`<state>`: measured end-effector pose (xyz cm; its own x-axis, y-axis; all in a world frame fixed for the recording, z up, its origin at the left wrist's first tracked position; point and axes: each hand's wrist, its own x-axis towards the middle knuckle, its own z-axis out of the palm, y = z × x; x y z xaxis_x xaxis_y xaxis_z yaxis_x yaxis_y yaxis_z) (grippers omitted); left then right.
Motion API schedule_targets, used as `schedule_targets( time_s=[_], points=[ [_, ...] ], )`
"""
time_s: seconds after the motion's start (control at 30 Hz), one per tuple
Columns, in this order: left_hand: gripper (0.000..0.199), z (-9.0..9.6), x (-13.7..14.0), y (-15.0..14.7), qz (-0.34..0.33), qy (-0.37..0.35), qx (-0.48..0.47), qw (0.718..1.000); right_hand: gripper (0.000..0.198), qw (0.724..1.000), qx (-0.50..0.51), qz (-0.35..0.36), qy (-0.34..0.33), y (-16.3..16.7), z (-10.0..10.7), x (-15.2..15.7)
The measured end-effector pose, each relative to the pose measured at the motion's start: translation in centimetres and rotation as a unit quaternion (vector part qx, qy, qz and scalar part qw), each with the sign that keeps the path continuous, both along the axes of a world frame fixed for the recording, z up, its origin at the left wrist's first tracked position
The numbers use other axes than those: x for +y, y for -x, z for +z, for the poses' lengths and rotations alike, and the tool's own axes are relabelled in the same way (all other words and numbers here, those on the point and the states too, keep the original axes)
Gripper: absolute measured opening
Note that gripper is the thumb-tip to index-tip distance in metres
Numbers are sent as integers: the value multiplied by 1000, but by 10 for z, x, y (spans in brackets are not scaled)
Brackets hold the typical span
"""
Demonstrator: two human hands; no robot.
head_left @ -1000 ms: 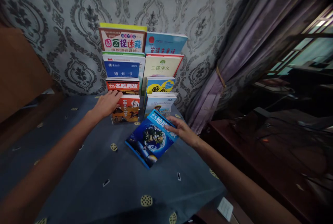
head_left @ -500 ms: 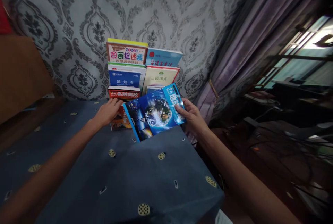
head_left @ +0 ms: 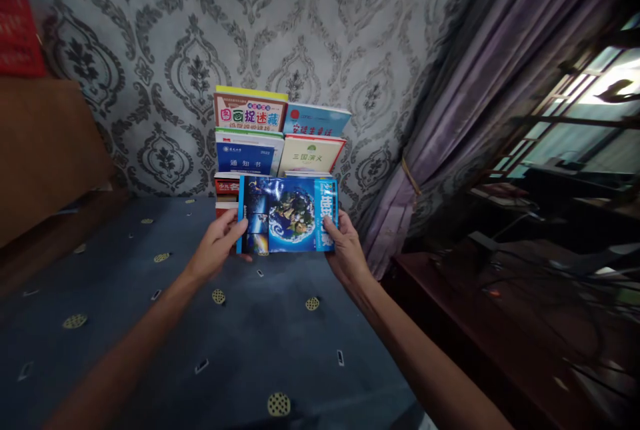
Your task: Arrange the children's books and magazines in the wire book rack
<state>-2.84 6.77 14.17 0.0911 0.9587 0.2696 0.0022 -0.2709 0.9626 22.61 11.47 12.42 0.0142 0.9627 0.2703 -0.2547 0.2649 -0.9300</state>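
1. Globe book [head_left: 293, 217]: blue cover, title along its right edge; held in front of the tiered books [head_left: 253, 158], hiding much of their lower rows.
2. Left hand [head_left: 221, 243]: clamped on the globe book's left end, thumb over the cover, before the tiered books' left column.
3. Right hand [head_left: 346, 240]: clamped likewise on the opposite end, before their right column.
4. Tablecloth [head_left: 250, 343]: blue-grey, patterned, beneath the tiered books.
5. Around the tiered books: patterned wall [head_left: 300, 23] behind; cardboard box [head_left: 45, 150] to the left; purple curtain [head_left: 445, 110] to the right.
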Motion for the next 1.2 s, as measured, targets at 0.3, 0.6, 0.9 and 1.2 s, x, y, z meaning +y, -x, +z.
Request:
schedule_targets(
  time_s=[0.3,0.6,0.9,1.2],
  points=[
    [37,-7,-20,-2,65,-107,17,992,79,973,-108,-80,-186,-3,-4,-2],
    [26,-16,-28,0,108,-178,76,975,64,960,-179,-74,-200,-13,2,-14],
    [30,-24,-33,-8,109,-119,24,987,69,995,7,-57,-76,-6,-1,-20],
    [42,4,5,16,123,-196,237,944,47,998,59,-31,19,-24,14,-20]
  ],
)
